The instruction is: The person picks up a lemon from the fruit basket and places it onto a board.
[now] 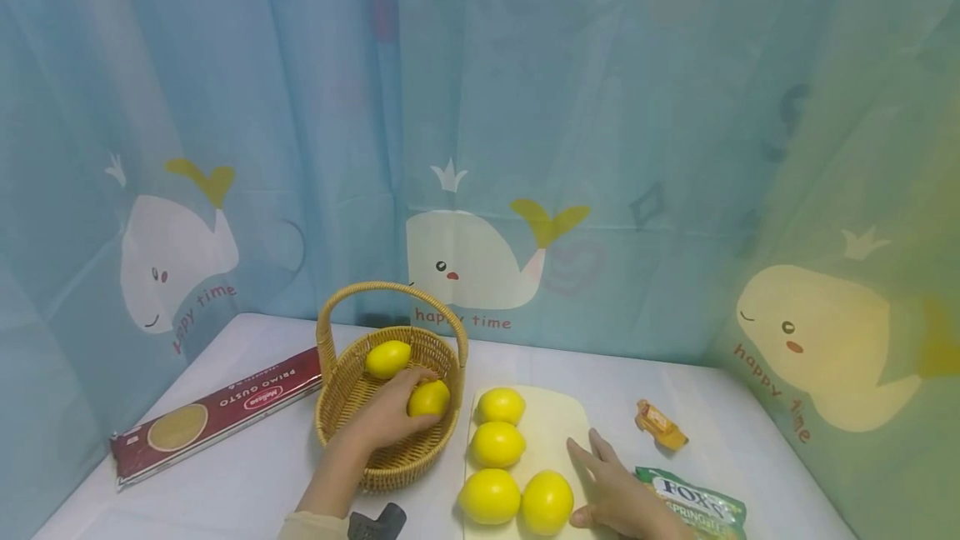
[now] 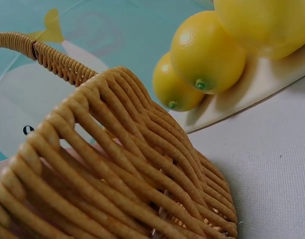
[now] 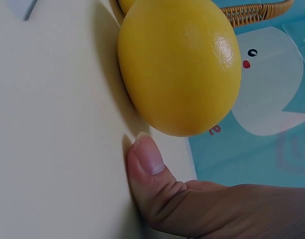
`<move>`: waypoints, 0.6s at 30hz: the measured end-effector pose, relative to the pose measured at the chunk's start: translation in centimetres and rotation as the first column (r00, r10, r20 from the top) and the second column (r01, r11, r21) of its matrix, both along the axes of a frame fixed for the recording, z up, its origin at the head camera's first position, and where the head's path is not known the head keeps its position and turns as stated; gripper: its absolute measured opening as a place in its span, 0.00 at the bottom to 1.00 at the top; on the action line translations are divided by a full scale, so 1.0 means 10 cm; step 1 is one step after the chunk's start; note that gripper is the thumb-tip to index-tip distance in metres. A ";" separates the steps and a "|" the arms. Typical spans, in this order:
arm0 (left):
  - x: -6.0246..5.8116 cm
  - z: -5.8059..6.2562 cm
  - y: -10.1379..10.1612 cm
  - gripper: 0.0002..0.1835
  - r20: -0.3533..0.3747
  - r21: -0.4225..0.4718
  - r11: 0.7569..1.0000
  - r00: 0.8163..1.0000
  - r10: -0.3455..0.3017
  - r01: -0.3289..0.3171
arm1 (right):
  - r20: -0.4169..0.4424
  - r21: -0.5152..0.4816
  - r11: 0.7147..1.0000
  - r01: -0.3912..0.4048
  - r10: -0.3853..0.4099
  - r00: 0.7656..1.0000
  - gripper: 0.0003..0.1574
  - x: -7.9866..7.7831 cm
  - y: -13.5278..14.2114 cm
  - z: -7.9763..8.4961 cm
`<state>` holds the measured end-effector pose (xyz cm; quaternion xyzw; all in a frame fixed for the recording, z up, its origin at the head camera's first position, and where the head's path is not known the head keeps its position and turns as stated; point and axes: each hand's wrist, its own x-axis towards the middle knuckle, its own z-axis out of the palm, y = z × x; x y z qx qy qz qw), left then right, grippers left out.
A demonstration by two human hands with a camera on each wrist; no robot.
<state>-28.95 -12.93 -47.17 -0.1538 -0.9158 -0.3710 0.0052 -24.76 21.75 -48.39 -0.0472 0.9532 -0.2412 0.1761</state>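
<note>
Nearest the camera, the right hand (image 1: 618, 494) lies along the right side of a cream board (image 1: 558, 419), fingers spread and thumb just beside the front-right lemon (image 1: 547, 502). Its grip is loose and has hold of nothing; placed so, it probably steadies the board and guards that side against rolling fruit. Three more lemons (image 1: 498, 444) line the board's left side, bunched closely enough that each likely props its neighbour.

Just left of the board, a wicker basket (image 1: 390, 475) stands upright on the white worktop (image 1: 247, 486). Inside it, the left hand (image 1: 390, 411) has its grip closed round the held lemon (image 1: 431, 400), fingers on the far side and thumb on the near one, an opposed hold that suits smooth, rounded fruit. Whether that lemon rests on the basket's floor cannot be told. Another lemon (image 1: 387, 358) lies towards the back, where the wall should stop it rolling. The handle (image 1: 390, 286) arches beyond the hand, leaving the arm a way in from the near side.
</note>
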 end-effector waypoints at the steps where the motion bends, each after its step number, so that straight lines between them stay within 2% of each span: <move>1: 0.00 0.00 0.00 0.32 0.002 -0.002 1.000 1.000 0.002 -0.002 | -0.001 0.005 1.000 0.000 0.000 1.000 0.68 0.00 0.00 0.00; 10: -0.01 0.00 -0.01 0.35 -0.023 -0.013 0.999 0.999 -0.044 0.044 | -0.002 -0.014 1.000 -0.008 0.008 1.000 0.68 0.00 0.01 0.01; 18: 0.01 0.02 -0.02 0.35 -0.031 -0.039 0.998 0.998 -0.052 0.051 | 0.008 -0.039 0.999 0.000 0.000 1.000 0.68 0.01 0.01 0.02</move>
